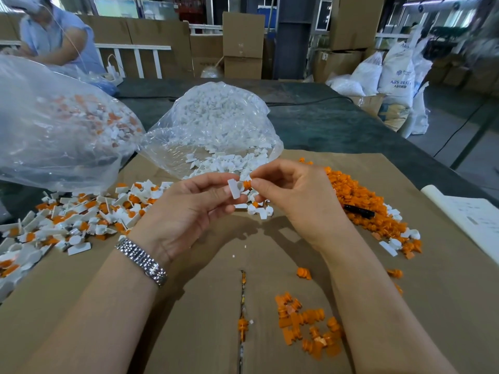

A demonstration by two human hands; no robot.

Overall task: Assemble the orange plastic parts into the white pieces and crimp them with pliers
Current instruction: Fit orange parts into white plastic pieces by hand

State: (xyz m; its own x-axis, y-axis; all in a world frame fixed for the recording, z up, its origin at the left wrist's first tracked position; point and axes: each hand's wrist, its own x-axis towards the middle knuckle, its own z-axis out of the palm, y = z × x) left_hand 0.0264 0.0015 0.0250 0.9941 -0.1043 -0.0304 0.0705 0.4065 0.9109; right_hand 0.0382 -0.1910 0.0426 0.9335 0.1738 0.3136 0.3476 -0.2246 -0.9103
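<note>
Head view: the left hand (189, 209) pinches a white piece (234, 188) between thumb and fingers (216, 177), holding it raised above the table (310, 125) at the centre of the frame. The right hand (294, 195) pinches an orange part (246, 184) between its thumb and forefinger, directly to the right of the white piece and touching it. The governing relation is lateral: the orange part lies on the right-hand side of the white piece, and its axis appears to run roughly left to right, pointing into the white piece. Whether the part is already partly seated cannot be determined, as the fingertips cover the joint. The likely next action is to press the two together along that same line, with both hands equally near. Supply stock is within reach: loose orange parts (359, 201) in a heap to the right on the cardboard sheet (189, 306), white pieces spilling from a clear bag (213, 125) straight ahead, and assembled units (81, 217) piled to the left. A dark handle, possibly the pliers (358, 211), lies in the orange heap, nearer the right hand.
</note>
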